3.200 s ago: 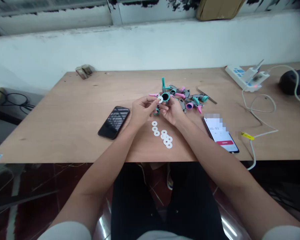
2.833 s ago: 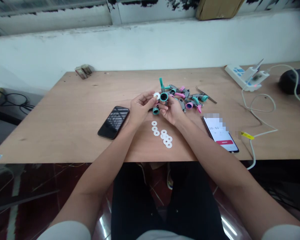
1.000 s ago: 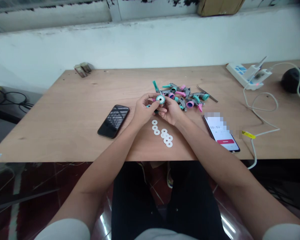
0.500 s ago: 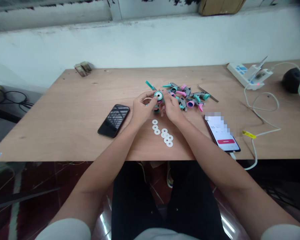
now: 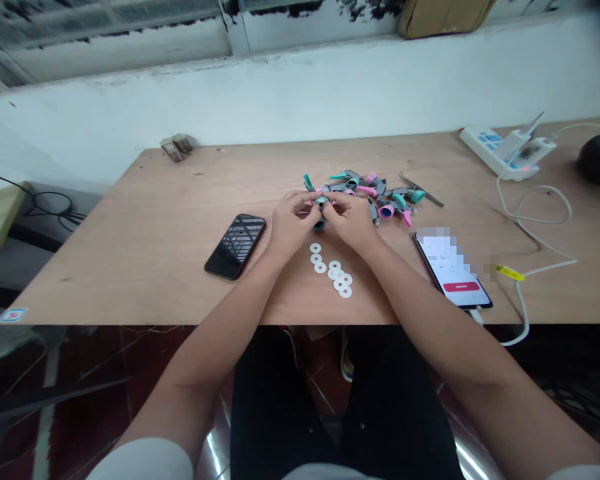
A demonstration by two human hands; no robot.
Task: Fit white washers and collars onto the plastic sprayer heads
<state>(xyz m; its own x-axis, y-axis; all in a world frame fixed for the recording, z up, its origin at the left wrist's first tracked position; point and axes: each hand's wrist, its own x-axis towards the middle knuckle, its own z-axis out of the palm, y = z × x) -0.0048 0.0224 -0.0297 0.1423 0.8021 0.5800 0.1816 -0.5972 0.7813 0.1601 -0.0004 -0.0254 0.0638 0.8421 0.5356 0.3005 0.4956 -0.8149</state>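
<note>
Between the fingertips of my left hand [image 5: 295, 220] and my right hand [image 5: 353, 220] is a teal-collared trigger sprayer head [image 5: 321, 201], its round collar facing me. Both hands are closed around it, thumbs pressed at the collar, so most of its body is hidden. Just beyond my right hand lies a pile of grey, teal and pink trigger sprayer heads [image 5: 380, 190]. On the table nearer to me, several flat white ring washers [image 5: 335, 265] lie in two loose rows, some overlapping.
A dark phone [image 5: 235, 247] lies left of my hands. To the right is a lit phone [image 5: 450, 270] on a white cable [image 5: 523, 300]. Tweezers [image 5: 423, 190] lie beyond the pile. A power strip [image 5: 497, 153] and small blocks [image 5: 177, 147] sit at the back.
My thumbs have moved in over the sprayer head's collar, covering more of the white ring seen in it before. The whole view has shifted slightly.
</note>
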